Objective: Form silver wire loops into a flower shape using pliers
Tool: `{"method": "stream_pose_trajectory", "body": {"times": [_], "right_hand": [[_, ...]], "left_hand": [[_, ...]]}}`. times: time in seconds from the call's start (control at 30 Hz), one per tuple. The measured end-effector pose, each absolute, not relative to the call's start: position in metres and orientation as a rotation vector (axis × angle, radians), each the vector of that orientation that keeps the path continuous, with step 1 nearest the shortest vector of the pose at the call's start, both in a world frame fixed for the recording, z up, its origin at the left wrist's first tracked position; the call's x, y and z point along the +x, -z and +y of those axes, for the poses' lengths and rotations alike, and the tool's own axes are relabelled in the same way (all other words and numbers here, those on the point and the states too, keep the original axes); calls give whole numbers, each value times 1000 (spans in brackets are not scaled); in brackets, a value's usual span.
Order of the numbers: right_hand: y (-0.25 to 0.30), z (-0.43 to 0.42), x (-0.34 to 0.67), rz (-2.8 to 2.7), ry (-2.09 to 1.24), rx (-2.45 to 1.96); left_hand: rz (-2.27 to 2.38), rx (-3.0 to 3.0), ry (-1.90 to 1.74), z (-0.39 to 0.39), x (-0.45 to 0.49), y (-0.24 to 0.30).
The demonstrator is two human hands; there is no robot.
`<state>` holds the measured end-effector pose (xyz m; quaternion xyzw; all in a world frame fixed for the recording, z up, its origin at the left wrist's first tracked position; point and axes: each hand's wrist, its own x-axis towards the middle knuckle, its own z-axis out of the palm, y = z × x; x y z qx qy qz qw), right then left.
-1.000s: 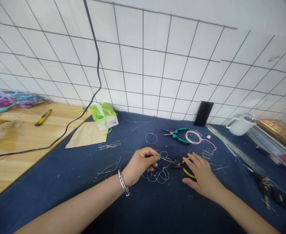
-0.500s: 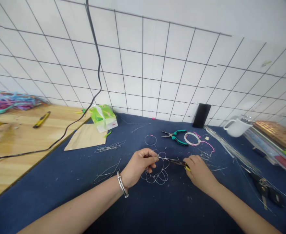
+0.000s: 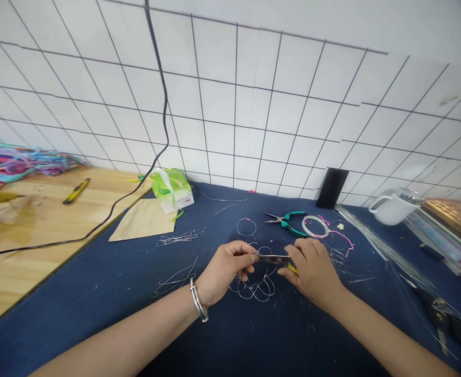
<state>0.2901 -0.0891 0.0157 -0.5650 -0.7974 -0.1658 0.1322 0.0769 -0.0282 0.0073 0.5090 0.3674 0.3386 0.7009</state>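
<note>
My left hand, with a silver bangle at the wrist, pinches a thin metal wire between thumb and fingers. My right hand is closed on small yellow-handled pliers, their dark jaws pointing left close to my left fingertips and lying along the wire. Below the pliers is a ring of looped wire petals, partly covered by my left hand; I cannot tell whether it hangs from that hand or lies on the mat. A single wire circle lies just behind my hands.
Teal-handled pliers and a white ring spool with pink cord lie at the back right. Bent wires lie at left. Straight wires, a mug and black-handled cutters stand or lie to the right.
My right hand has moved left with the yellow-handled pliers, bringing their jaws from the wire's free end up to my left fingertips. The view has shifted slightly.
</note>
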Motion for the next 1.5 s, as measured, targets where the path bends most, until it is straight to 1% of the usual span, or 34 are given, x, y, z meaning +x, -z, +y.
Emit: {"method": "stream_pose_trajectory", "body": {"times": [0.8, 1.13, 1.5], "right_hand": [[-15, -88, 292, -2264, 601, -1664], [-13, -91, 292, -2266, 584, -1654], [-12, -92, 291, -2255, 579, -1630]], "left_hand": [[849, 1185, -716, -28, 79, -7], [887, 1207, -757, -25, 80, -7], [844, 1261, -715, -26, 80, 0]]}}
